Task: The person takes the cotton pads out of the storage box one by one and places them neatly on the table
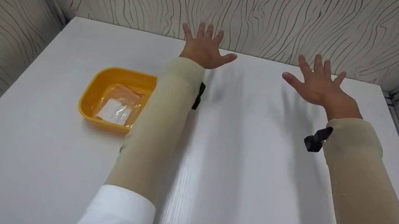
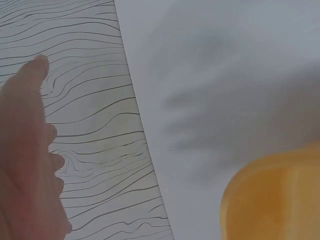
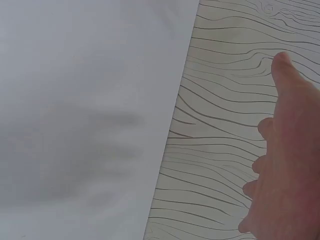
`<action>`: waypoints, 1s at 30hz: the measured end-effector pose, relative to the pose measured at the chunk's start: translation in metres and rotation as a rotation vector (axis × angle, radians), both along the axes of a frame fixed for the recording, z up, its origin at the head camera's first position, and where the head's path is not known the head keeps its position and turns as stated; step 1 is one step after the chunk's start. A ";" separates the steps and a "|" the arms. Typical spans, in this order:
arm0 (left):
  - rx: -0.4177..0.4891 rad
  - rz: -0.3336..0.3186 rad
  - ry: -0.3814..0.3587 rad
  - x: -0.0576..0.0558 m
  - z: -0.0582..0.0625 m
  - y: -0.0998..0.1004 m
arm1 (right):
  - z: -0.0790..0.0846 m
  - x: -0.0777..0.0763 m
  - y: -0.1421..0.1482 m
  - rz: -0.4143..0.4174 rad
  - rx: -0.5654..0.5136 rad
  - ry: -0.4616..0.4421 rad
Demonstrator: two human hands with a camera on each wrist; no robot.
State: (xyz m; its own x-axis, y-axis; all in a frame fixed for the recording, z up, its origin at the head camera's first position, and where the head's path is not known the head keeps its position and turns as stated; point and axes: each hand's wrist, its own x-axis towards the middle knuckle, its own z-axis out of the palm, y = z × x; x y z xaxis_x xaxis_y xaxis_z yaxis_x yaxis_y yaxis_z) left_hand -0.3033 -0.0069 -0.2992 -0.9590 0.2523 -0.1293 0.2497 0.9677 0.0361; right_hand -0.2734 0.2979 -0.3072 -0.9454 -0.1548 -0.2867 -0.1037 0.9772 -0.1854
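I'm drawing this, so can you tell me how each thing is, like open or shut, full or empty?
Left hand: open, fingers spread, holding nothing
Right hand: open, fingers spread, holding nothing
Yellow bin: upright, open-topped, not empty
Plastic packet: lying in the bin; can't tell if it's sealed

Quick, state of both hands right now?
Bare left hand: open, fingers spread, holding nothing.
Bare right hand: open, fingers spread, holding nothing.

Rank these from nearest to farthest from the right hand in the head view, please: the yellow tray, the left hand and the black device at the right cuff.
1. Black device: at the right cuff, beside the right hand.
2. Left hand: across to the left.
3. Yellow tray: farthest left, past the left sleeve.
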 end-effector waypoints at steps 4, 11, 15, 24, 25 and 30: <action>0.043 -0.021 -0.039 -0.004 0.003 -0.008 | 0.002 0.002 0.002 0.015 -0.005 0.013; 0.089 -0.062 -0.094 -0.004 0.010 -0.017 | 0.003 0.005 0.006 0.037 -0.010 0.050; 0.089 -0.085 -0.144 -0.004 0.013 -0.023 | 0.004 0.010 0.007 0.054 -0.025 0.057; 0.097 -0.088 -0.156 0.002 0.019 -0.047 | 0.003 0.019 0.012 0.074 -0.075 0.060; 0.103 -0.089 -0.147 0.002 0.019 -0.051 | 0.003 0.020 0.013 0.075 -0.087 0.057; 0.125 -0.084 -0.102 0.005 0.017 -0.072 | 0.001 0.024 0.016 0.083 -0.137 0.046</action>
State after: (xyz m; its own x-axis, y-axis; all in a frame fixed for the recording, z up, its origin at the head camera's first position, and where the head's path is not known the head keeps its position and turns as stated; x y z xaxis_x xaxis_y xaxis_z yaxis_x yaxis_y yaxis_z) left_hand -0.2985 -0.0788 -0.2820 -0.9173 0.3513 -0.1876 0.3185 0.9299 0.1839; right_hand -0.2496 0.3138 -0.3060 -0.9395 -0.2673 -0.2144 -0.1943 0.9309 -0.3094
